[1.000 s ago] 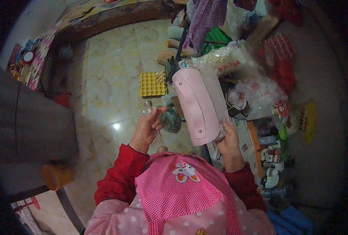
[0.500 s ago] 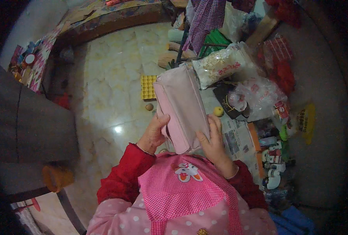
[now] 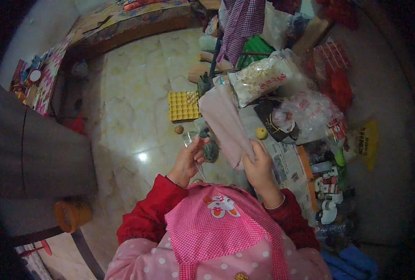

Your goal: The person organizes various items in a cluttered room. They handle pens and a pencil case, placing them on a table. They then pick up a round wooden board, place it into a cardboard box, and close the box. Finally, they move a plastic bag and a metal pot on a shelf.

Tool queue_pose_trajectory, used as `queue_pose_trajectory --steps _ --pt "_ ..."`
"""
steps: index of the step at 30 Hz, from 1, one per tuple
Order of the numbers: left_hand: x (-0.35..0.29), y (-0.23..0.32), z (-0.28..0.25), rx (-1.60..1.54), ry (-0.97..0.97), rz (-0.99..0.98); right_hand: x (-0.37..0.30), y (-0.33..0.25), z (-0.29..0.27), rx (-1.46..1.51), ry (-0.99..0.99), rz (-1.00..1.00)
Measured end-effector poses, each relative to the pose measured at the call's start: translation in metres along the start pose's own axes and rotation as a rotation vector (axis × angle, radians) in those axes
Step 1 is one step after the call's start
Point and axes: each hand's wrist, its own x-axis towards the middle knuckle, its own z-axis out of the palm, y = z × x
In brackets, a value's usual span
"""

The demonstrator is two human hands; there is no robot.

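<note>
My right hand (image 3: 261, 170) grips the near end of a pale pink fabric pouch (image 3: 223, 119), which slants away to the far left and looks flattened. Fingers curled, my left hand (image 3: 188, 161) holds a long, clear, shiny piece (image 3: 187, 137) that sticks out above and below the fist; its exact kind is unclear. The left hand is apart from the pouch. Beyond it on the floor lies a round brown object (image 3: 178, 129). Dark green stuff (image 3: 210, 152) shows between the left hand and the pouch. A yellow fruit (image 3: 261, 133) lies just beyond my right hand.
A yellow egg tray (image 3: 181, 107) with several eggs sits on the tiled floor (image 3: 132, 93). At the right are a filled clear bag (image 3: 258, 77), a crumpled plastic bag (image 3: 312, 114), newspaper (image 3: 286, 163) and several small bottles (image 3: 328, 212). An orange bin (image 3: 72, 215) stands at the left.
My left hand has come off the pouch and now holds the clear piece. The pouch has shifted right and flattened in my right hand, uncovering more of the egg tray and the green stuff.
</note>
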Motion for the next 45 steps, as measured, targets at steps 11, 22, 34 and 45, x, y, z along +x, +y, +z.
queue_pose_trajectory --steps 11,22,34,45 --pt "-0.038 0.012 0.073 0.017 -0.057 0.203 -0.009 -0.033 0.013 -0.625 0.034 -0.501" --pt "-0.028 0.008 0.045 -0.250 -0.032 0.000 0.004 -0.012 -0.015 0.110 0.085 -0.064" --pt "-0.031 0.017 0.034 -0.072 -0.194 0.030 0.011 0.008 0.009 1.049 -0.107 0.485" --pt "-0.026 0.013 0.024 -0.120 -0.177 0.038 0.012 0.008 0.008 0.886 -0.014 0.416"
